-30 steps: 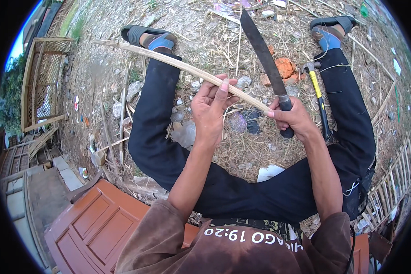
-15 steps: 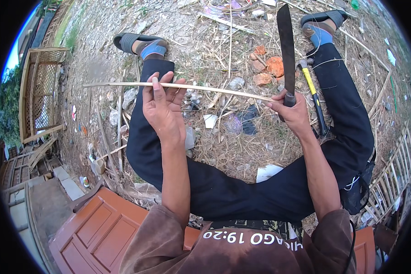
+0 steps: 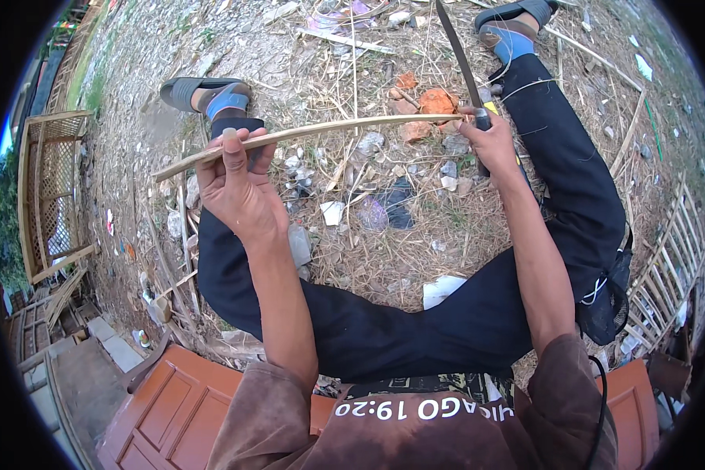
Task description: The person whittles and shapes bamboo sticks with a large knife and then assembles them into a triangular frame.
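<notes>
A long, slightly bowed strip of bamboo or wood stretches between my hands above the ground. My left hand grips it near its thicker left end, thumb on the near side and fingers behind. My right hand is closed round the handle of a machete, and its thumb and forefinger pinch the strip's thin right end. The machete's dark blade points away and leans left, seen nearly edge-on. Behind my right hand lies a hammer with a yellow and black handle, mostly hidden.
Between my legs, orange brick pieces, stones, dry straw and a white scrap litter the ground. A brown panelled door lies beneath me. A lattice frame stands at far left, a slatted rack at right.
My left hand has moved left and down, its thumb now pressing the strip, whose left end hangs lower. The machete has tilted left and its blade has turned edge-on. The whole view has shifted somewhat.
</notes>
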`<move>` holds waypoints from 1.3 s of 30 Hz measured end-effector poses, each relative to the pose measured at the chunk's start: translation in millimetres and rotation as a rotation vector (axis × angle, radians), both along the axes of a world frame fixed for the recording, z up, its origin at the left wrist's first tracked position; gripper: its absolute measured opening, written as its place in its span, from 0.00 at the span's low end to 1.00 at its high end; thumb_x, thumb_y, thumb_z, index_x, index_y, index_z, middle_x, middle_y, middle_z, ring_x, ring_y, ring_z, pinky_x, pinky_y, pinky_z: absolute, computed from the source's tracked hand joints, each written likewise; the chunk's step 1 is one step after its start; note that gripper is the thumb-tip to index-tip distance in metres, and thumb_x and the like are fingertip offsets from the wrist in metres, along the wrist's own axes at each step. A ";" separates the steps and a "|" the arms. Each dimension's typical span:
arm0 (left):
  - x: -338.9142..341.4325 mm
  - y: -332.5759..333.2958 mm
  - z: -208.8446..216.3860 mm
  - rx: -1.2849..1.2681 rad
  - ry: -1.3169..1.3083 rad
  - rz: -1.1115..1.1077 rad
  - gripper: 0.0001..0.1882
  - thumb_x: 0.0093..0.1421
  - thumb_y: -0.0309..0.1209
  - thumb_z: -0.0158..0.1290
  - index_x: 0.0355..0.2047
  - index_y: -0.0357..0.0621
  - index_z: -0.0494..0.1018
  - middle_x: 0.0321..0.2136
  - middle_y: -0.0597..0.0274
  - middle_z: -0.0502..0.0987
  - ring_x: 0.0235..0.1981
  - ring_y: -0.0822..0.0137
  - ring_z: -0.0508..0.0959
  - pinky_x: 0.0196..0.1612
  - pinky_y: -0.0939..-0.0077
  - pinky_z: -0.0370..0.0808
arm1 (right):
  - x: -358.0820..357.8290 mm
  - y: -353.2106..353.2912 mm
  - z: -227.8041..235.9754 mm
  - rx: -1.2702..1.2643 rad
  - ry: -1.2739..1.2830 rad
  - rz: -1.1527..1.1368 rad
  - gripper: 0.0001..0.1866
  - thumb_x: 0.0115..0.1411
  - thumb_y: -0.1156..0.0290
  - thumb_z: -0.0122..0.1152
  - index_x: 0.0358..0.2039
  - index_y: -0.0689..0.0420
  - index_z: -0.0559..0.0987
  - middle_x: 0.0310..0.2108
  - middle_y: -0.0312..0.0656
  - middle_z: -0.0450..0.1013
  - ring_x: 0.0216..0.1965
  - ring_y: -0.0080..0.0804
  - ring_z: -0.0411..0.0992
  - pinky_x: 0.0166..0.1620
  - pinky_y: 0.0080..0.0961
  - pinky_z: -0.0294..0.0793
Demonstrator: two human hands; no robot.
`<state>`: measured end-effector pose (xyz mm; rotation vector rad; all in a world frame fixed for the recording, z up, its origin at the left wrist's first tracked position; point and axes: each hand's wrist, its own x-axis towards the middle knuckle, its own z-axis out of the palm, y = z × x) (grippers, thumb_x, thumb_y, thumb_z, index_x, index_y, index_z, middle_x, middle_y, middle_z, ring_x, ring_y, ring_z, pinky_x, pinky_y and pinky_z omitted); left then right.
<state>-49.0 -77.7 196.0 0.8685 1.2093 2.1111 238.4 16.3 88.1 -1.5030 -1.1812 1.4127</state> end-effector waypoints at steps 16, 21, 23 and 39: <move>54.2 -15.8 -3.3 0.056 0.238 0.160 0.10 0.56 0.22 0.61 0.35 0.35 0.71 0.33 0.55 0.77 0.33 0.66 0.80 0.36 0.74 0.84 | -40.5 -95.4 81.5 0.303 -0.259 0.350 0.14 0.60 0.65 0.61 0.43 0.56 0.71 0.21 0.50 0.73 0.23 0.51 0.74 0.26 0.41 0.70; 69.2 -30.7 -5.7 0.066 0.267 0.196 0.10 0.56 0.21 0.61 0.33 0.37 0.69 0.30 0.60 0.72 0.32 0.70 0.78 0.35 0.75 0.85 | -50.4 -104.5 88.4 0.442 -0.207 0.398 0.10 0.57 0.71 0.62 0.36 0.57 0.70 0.18 0.50 0.72 0.22 0.55 0.73 0.24 0.42 0.69; 75.9 -31.0 -2.1 0.051 0.253 0.203 0.10 0.57 0.21 0.60 0.32 0.37 0.68 0.29 0.62 0.71 0.31 0.72 0.77 0.33 0.74 0.86 | -41.2 -98.6 60.1 0.416 -0.271 0.372 0.11 0.54 0.75 0.62 0.34 0.58 0.68 0.17 0.50 0.71 0.21 0.56 0.72 0.24 0.44 0.69; 72.8 -30.4 -4.2 0.038 0.293 0.256 0.10 0.59 0.23 0.59 0.34 0.34 0.68 0.30 0.60 0.71 0.33 0.68 0.79 0.35 0.70 0.86 | -35.9 -89.2 54.2 0.291 -0.602 0.305 0.11 0.51 0.79 0.59 0.34 0.57 0.70 0.19 0.53 0.72 0.25 0.57 0.74 0.29 0.49 0.71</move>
